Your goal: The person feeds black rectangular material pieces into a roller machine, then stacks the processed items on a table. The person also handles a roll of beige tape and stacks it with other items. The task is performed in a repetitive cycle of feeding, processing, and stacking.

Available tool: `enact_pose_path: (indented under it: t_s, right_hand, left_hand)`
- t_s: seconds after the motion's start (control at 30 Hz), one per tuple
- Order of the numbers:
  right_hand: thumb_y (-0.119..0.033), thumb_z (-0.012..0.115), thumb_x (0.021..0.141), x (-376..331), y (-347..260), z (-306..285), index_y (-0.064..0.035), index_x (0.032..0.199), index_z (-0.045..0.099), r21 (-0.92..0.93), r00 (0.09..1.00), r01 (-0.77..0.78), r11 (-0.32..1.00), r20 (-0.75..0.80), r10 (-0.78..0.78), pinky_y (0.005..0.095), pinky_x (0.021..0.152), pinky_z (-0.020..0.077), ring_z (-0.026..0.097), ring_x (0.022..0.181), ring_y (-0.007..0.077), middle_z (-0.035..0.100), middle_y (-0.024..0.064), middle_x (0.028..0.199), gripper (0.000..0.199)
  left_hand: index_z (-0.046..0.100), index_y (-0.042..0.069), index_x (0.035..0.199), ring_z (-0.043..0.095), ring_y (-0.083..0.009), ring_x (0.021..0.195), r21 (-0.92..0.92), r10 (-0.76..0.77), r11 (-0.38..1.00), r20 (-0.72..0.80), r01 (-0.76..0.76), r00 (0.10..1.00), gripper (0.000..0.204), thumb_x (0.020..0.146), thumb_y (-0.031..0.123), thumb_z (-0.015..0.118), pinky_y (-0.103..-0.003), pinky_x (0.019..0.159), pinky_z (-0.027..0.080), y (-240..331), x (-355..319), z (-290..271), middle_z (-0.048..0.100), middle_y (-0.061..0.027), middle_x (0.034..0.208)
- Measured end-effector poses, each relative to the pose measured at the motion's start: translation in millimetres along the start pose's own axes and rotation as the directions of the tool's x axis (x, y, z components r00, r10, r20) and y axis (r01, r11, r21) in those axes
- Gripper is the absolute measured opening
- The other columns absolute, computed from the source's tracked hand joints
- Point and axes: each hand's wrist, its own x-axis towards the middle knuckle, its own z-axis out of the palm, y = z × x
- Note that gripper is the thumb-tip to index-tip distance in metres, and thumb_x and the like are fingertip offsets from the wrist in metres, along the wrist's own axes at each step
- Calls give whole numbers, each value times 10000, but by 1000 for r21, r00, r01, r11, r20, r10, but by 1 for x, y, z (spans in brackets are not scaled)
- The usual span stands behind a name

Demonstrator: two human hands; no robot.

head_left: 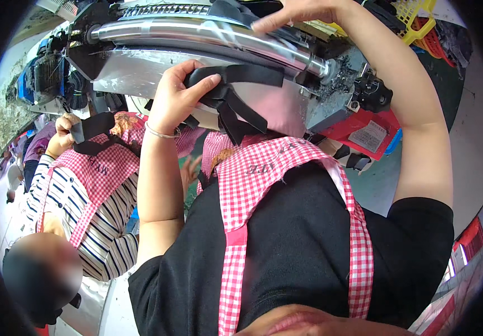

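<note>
My left hand (177,101) is closed on several flat black strips (244,106), pinched between thumb and fingers. The strips fan out to the right and hang down in front of a machine's metal plate (132,70). Just beyond them runs a shiny metal roller (208,35). My right hand (297,12) reaches over the roller's far right part, fingers stretched out and partly cut off by the upper edge. Near its fingertips lie dark flat pieces (227,11) behind the roller; whether the hand touches them I cannot tell.
At the left a co-worker in a striped shirt (107,224) holds a black piece (93,127). Black scraps (339,78) litter the roller's right end, above a red panel (367,131) with a label. Yellow and orange plastic baskets (415,19) stand at the far right.
</note>
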Motion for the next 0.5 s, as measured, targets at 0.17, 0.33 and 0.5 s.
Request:
enact_pose_path:
  t_s: [0.17,0.33,0.5]
  right_hand:
    - [-181,780,844,34,58,-3,28,1152,671,356,986,122,927,65,-155,291,833,484,615,924,143,703,35,1027,388]
    - [-207,744,899,32,68,-6,-11,1087,699,523,1000,-18,852,-7,25,283,763,489,612,843,126,701,21,946,274]
    - [-286,837,831,28,55,-2,-37,1037,699,362,1000,2,932,-15,4,284,682,460,577,781,115,668,11,870,351]
  left_hand:
    - [720,20,1025,625,-57,732,-85,79,993,-64,-85,995,295,858,240,824,-216,664,507,0,14,10,689,-6,814]
    - [727,24,1038,623,-56,750,-37,140,990,96,-137,986,299,809,165,858,-217,665,509,7,4,3,692,12,850]
    - [672,56,912,564,-22,632,-31,87,996,37,-86,996,226,845,194,837,-189,547,445,0,3,4,624,49,743]
